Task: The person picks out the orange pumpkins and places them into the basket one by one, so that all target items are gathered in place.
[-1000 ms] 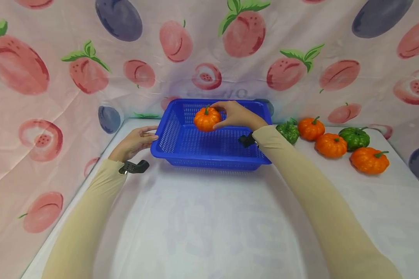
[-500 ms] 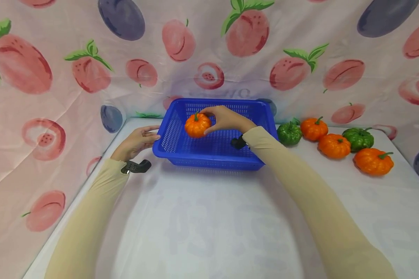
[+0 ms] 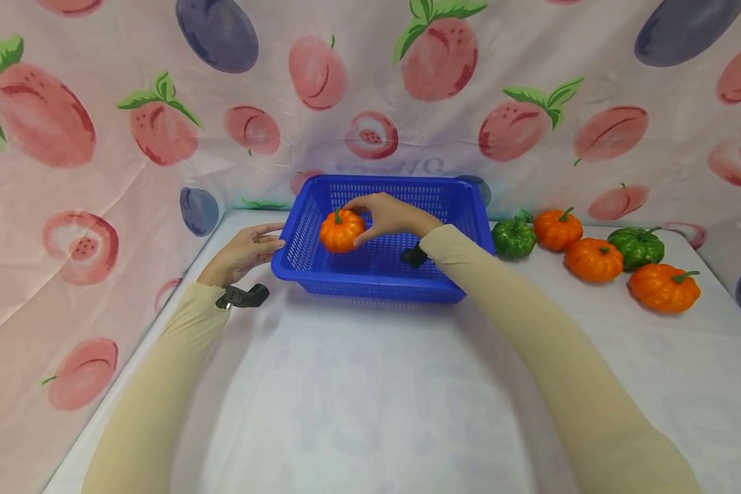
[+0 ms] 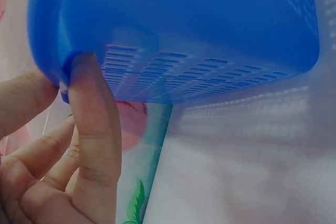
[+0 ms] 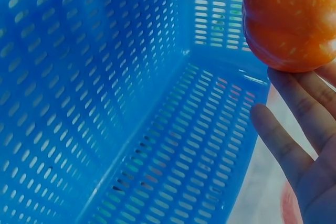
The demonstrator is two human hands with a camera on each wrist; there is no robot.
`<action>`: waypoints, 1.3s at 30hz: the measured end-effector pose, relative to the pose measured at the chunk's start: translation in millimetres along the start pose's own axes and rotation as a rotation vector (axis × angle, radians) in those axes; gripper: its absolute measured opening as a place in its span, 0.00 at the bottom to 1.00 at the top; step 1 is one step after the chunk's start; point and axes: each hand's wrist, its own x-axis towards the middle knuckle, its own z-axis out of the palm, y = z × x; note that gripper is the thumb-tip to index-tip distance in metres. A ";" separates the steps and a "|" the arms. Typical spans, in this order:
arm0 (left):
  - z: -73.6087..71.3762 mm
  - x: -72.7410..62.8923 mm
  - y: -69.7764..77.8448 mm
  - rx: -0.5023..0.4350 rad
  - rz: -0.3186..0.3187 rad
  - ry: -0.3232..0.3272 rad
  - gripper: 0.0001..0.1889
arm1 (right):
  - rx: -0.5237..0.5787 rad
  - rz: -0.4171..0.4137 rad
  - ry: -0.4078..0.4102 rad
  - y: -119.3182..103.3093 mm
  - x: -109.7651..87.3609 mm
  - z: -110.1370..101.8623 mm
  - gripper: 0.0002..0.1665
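A small orange pumpkin [image 3: 341, 232] with a green stem is pinched between the thumb and fingers of my right hand [image 3: 394, 214], over the left part of the blue plastic basket [image 3: 377, 278]. In the right wrist view the pumpkin [image 5: 291, 22] shows at upper right, above the slotted basket bottom, with the fingertips under its side. My left hand [image 3: 239, 255] is at the basket's left end. In the left wrist view, the left hand [image 4: 94, 129] pinches the rim, one finger tucked beneath it.
Right of the basket stand two green pumpkins, one near [image 3: 514, 238] and one farther right [image 3: 636, 248], and orange pumpkins at the back [image 3: 558, 229], middle [image 3: 594, 260] and front [image 3: 663, 289]. A fruit-print cloth [image 3: 432, 144] hangs behind the white table [image 3: 370, 384].
My right hand has carried the orange pumpkin left and lower, into the basket's left part. The left hand stays at the rim. The whole view has shifted slightly.
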 end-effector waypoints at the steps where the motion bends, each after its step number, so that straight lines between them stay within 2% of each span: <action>1: 0.3 -0.2 -0.2 -0.004 -0.003 -0.001 0.31 | -0.001 -0.004 -0.001 -0.1 1.0 0.9 0.42; 9: 0.6 -2.2 -0.7 -0.023 -0.015 0.008 0.31 | 0.024 -0.024 -0.026 -2.2 7.4 6.2 0.42; 24: 0.3 -3.0 -0.7 -0.020 -0.003 -0.002 0.31 | 0.125 -0.005 -0.071 0.8 16.8 16.4 0.40; 39: 1.4 -2.0 1.8 -0.001 -0.025 0.025 0.31 | 0.177 -0.002 -0.132 4.0 22.7 20.7 0.39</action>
